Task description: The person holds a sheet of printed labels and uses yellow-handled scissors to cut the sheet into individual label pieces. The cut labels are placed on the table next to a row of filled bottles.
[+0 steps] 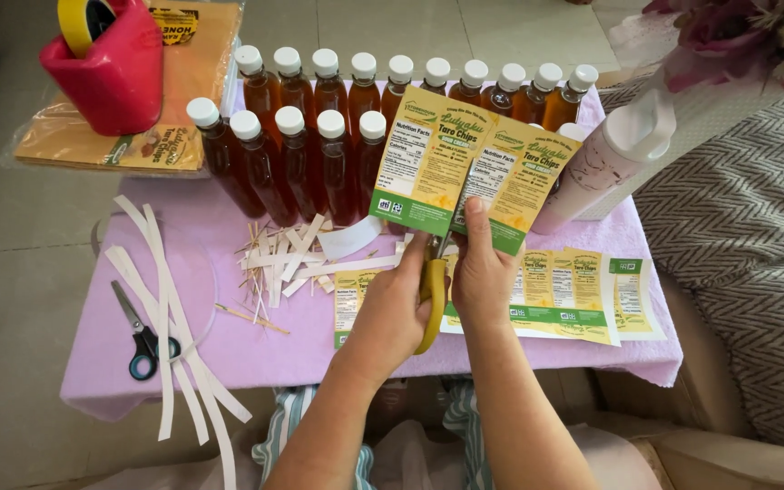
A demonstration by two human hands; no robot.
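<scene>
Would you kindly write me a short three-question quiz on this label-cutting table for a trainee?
1. True or false: the left hand holds the yellow-handled scissors.
2. What does the right hand hold up? A) a bottle B) the label sheet C) a paper strip
3. Fill in: the spare scissors on the lilac tablecloth have ____ and black handles.

Key: 1 true; 2 B; 3 blue.
</scene>
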